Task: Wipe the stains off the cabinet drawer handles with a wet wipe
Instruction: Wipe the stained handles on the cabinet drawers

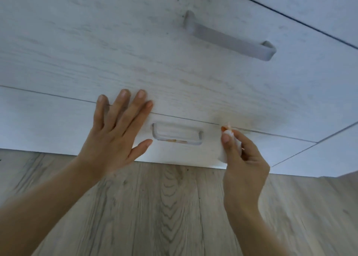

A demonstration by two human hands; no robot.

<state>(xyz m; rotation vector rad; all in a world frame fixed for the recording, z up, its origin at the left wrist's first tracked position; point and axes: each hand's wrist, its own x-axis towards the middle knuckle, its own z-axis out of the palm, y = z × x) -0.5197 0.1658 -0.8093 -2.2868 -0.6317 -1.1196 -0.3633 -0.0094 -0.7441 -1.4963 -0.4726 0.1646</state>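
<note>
The bottom drawer's handle [177, 134] is a pale bar with orange stains along its lower edge. Flat against the drawer front just left of it lies my left hand [118, 131], fingers straight and spread. To the handle's right, my right hand [243, 159] pinches a folded white wet wipe [231, 139] whose tip is smeared orange; the wipe's tip is at the seam between the drawers, apart from the handle. Higher up, the upper drawer carries a grey handle [230, 37] with no stain that I can see.
White wood-grain drawer fronts [96, 52] fill the upper view. A faint orange smear [246, 120] marks the panel near the seam, right of the lower handle. Grey wood-look floor [164, 207] lies below the cabinet.
</note>
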